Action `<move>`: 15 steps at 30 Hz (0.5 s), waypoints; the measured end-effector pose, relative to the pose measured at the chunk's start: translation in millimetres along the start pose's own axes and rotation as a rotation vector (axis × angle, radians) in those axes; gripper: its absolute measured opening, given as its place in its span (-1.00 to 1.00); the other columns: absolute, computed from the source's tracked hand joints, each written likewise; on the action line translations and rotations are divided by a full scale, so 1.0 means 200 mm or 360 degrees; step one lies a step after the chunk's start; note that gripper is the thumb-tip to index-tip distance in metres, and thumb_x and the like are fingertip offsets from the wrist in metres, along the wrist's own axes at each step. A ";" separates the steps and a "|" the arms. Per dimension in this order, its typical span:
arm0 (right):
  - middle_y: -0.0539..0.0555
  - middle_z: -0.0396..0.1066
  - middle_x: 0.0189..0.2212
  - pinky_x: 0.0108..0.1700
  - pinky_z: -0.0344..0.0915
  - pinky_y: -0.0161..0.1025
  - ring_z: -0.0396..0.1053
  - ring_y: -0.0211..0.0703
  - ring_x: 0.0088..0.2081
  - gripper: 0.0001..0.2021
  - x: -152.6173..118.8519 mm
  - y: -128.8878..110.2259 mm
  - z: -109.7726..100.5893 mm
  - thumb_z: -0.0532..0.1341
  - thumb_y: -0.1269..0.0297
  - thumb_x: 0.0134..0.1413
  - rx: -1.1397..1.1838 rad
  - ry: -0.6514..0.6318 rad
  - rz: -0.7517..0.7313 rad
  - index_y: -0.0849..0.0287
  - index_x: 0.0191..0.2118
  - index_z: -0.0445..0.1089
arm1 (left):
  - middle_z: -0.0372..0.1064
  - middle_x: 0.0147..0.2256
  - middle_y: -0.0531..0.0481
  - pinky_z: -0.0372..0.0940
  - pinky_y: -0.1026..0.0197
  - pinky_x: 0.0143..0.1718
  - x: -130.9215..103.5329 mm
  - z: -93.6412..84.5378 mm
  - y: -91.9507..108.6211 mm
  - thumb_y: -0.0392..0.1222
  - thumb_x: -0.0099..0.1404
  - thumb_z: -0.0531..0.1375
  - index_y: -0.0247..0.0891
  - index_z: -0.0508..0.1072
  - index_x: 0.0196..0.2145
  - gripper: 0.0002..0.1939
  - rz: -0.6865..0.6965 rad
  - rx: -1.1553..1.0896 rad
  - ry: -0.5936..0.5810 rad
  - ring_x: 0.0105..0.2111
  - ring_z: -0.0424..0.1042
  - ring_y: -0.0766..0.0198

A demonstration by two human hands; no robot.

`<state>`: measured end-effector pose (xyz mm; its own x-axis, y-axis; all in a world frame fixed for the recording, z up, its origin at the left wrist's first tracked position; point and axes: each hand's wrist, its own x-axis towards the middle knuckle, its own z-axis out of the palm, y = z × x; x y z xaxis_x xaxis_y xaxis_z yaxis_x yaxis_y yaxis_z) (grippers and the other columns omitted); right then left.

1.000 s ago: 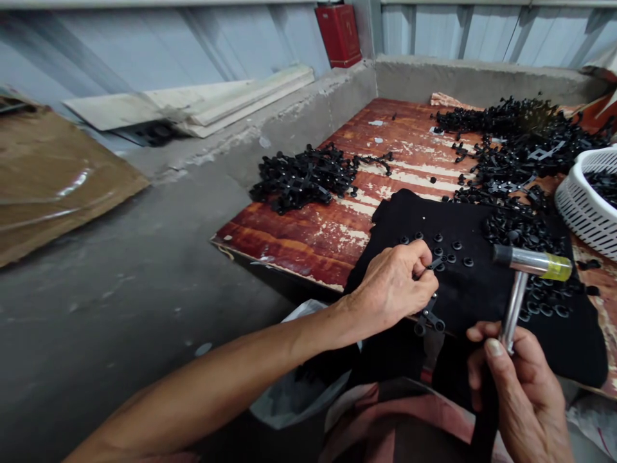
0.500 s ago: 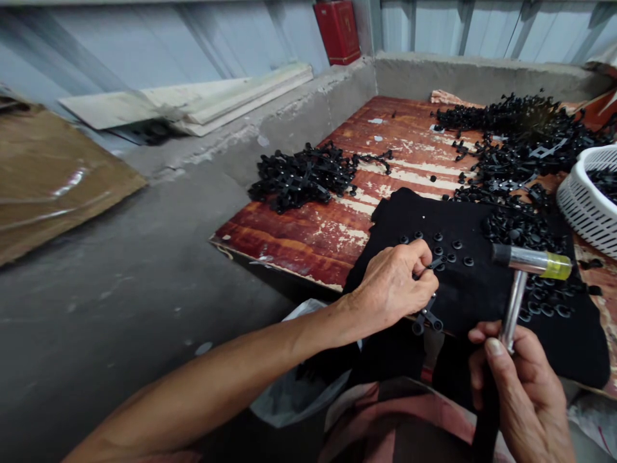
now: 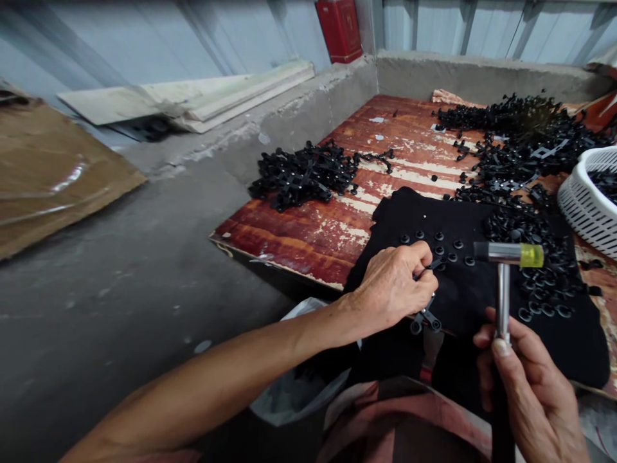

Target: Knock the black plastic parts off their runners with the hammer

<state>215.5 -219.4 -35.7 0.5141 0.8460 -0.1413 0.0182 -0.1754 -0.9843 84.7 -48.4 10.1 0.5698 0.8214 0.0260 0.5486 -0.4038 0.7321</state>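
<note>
My left hand (image 3: 393, 286) rests on a black cloth (image 3: 463, 296) and pinches a small black plastic cross-shaped part (image 3: 427, 308) at the cloth's near edge. My right hand (image 3: 530, 392) grips the metal handle of a small hammer (image 3: 506, 270), whose chrome head with one black and one yellow face hovers just right of the left hand's fingertips. Several loose black rings (image 3: 446, 247) lie on the cloth by the fingers.
The cloth lies on a worn red board (image 3: 313, 231). A heap of black parts (image 3: 303, 177) sits at its left, a bigger heap (image 3: 520, 141) at the back right, a white basket (image 3: 588, 199) at the right edge. Grey concrete floor lies to the left.
The hammer head has swung left, closer to the left hand's fingertips, with the handle now upright. The left hand has stayed in place.
</note>
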 end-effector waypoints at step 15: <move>0.19 0.43 0.02 -0.27 0.48 -0.31 0.50 -0.10 -0.14 -0.38 0.10 -0.14 -0.11 0.05 0.47 0.28 -0.1300 -0.0308 -0.1122 -0.03 0.40 -0.02 | 0.36 -0.58 0.12 0.07 0.30 -0.51 0.01 -0.01 0.01 -0.29 0.09 0.10 -0.22 0.40 -0.48 -0.91 -0.0032 0.0162 -0.0033 -0.62 0.23 0.37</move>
<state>245.2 -208.5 -7.8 0.0233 0.9395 0.3416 0.8550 0.1584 -0.4939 85.5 -46.2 12.4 0.5702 0.8215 -0.0029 0.6188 -0.4272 0.6592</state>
